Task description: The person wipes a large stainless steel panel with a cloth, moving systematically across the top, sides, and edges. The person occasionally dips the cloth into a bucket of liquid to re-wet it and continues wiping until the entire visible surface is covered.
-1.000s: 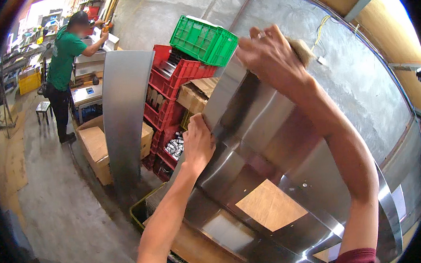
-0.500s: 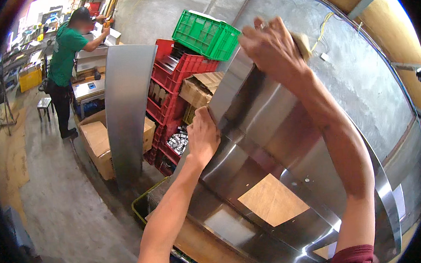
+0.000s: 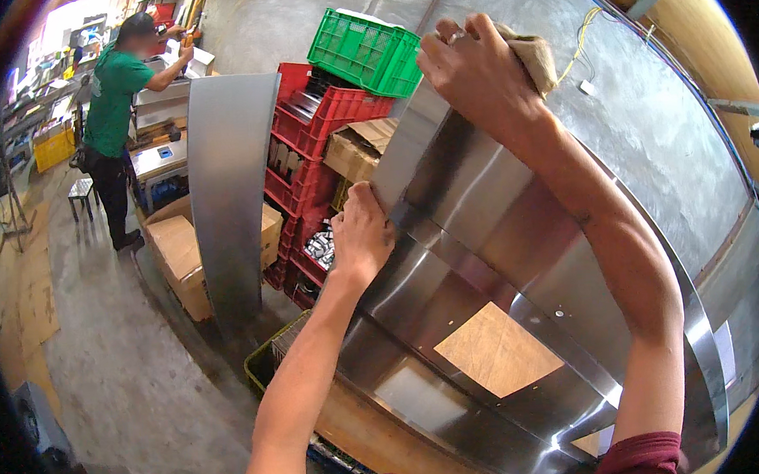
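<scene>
A large shiny stainless steel panel (image 3: 473,196) with long fold lines leans in front of me, and wood shows through its rectangular opening (image 3: 498,349). My left hand (image 3: 363,231) is closed around the panel's left edge, its fingertips partly hidden. Higher up, at the panel's top end, my right hand (image 3: 482,70) is closed on a tan cloth (image 3: 532,58) that sticks out beyond the knuckles. The cloth lies at the panel's upper edge; I cannot tell how firmly it touches the metal.
Left of the panel stand stacked red crates (image 3: 312,124), a green crate (image 3: 364,51) on top, and an open cardboard box (image 3: 361,151). Another steel sheet (image 3: 233,185) stands upright by a cardboard box (image 3: 176,249). A person in a green shirt (image 3: 115,97) works at a far bench.
My right hand has shifted slightly up and left along the panel's top end, and more of the cloth shows. My left hand stays on the edge. The view has shifted a little.
</scene>
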A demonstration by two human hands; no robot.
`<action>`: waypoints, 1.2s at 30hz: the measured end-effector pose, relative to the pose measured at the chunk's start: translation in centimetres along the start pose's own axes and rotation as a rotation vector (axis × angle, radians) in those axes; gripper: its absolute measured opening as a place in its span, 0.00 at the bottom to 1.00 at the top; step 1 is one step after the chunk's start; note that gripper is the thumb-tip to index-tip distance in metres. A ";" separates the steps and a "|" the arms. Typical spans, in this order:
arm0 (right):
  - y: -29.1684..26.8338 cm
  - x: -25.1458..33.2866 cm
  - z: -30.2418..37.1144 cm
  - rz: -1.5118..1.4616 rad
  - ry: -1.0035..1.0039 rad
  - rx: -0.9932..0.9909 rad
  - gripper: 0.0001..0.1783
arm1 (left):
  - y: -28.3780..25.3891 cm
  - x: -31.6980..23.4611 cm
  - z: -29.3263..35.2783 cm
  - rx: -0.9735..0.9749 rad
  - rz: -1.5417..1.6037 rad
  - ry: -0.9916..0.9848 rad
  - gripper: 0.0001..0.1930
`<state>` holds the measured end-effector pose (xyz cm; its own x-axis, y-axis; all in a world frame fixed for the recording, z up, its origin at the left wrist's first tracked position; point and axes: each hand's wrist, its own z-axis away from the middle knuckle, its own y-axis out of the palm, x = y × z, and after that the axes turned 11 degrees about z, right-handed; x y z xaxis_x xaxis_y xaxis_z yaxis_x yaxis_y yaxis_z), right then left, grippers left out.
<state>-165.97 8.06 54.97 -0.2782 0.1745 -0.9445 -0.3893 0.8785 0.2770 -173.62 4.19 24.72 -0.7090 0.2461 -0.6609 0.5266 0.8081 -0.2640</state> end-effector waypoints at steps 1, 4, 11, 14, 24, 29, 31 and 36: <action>-0.5 0.1 0.5 0.005 -0.012 0.014 0.05 | 0.2 0.0 -0.1 -0.005 -0.015 0.009 0.40; -2.0 0.8 1.2 0.048 -0.010 0.104 0.06 | 0.6 0.3 -0.2 -0.055 -0.019 0.045 0.40; -13.6 7.7 8.2 -0.341 -0.112 0.470 0.09 | 0.1 0.3 -0.3 -0.043 0.015 0.025 0.40; -18.0 10.3 11.3 -0.559 -0.109 0.574 0.05 | 0.6 0.1 0.0 -0.061 0.019 0.024 0.40; -24.2 17.0 23.9 -1.037 0.068 1.179 0.21 | -1.0 -6.0 -5.9 -0.294 0.166 0.351 0.57; -26.1 18.6 26.2 -1.079 0.100 1.230 0.20 | -0.3 -11.7 -14.0 -0.505 -0.068 0.389 0.52; -27.1 19.3 26.7 -1.079 0.123 1.227 0.16 | -1.1 -11.3 -13.0 -0.413 -0.154 0.519 0.46; -26.1 22.1 25.7 -1.204 0.197 1.239 0.17 | -5.4 -6.7 -4.7 -0.027 -0.209 0.777 0.35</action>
<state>-139.42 0.40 22.31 -0.4928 -0.7484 -0.4440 0.3800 0.2740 -0.8835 -173.99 0.70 33.90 -0.9203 0.3829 0.0810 0.3428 0.8885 -0.3049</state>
